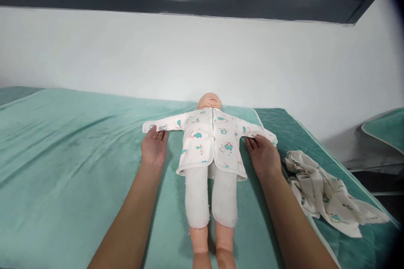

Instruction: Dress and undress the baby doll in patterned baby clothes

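A baby doll [210, 100] lies on its back, wearing a white baby jacket [197, 136] printed with small green and red pictures. Both sleeves are stretched out to the sides. My left hand [154, 147] is palm up at the left sleeve [172, 122], thumb over its lower edge and fingers partly hidden under the cloth. My right hand [264, 155] holds the right sleeve [252, 129] in a similar way, near its cuff. The jacket's front edges meet in the middle. White padded upper legs [197, 197] and bare lower legs [199, 241] show below the hem.
A crumpled white printed cloth [328, 189] lies to the right on a darker green quilted mat [277, 119]. Light green bedding [78, 176] spreads under the doll and to the left. Behind stand a white wall [158, 54] and a dark window frame [221, 2].
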`<state>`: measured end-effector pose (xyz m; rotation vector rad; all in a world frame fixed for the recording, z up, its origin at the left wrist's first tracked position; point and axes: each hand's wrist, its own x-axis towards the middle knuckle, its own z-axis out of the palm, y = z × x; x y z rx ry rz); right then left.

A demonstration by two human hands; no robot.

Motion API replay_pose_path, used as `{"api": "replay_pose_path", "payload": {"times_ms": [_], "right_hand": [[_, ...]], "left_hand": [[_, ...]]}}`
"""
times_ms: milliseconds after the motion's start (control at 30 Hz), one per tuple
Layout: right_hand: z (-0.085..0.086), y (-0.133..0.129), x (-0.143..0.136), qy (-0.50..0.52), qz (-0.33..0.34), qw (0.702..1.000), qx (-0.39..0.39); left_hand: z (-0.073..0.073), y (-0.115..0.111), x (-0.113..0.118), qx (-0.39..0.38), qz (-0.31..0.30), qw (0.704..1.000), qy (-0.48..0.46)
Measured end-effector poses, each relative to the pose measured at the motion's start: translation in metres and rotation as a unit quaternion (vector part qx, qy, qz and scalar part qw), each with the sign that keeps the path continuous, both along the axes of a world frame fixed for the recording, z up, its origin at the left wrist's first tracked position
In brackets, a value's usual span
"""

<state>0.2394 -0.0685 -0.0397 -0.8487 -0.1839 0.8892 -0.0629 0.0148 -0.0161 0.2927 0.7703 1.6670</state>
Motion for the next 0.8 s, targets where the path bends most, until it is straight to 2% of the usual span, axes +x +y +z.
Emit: {"api": "replay_pose_path", "payload": {"times_ms": [133,433,700,800], "right_hand": [[0.001,-0.002,0.001,0.001,-0.023,1.000,0.002],[-0.001,-0.001,0.001,-0.012,0.001,1.000,-0.008],[-0.001,-0.002,0.003,-0.017,0.007,1.000,-0.011],[-0.004,-0.003,0.006,-0.016,-0.011,0.999,-0.025]], "left_hand": [[-0.002,0.006,-0.004,-0.002,0.027,0.999,0.028],[-0.003,0.014,-0.005,-0.012,0.082,0.996,0.035],[-0.003,0.018,-0.011,-0.017,0.092,0.995,0.032],[-0.002,0.018,-0.013,-0.016,0.097,0.994,0.041]]}}
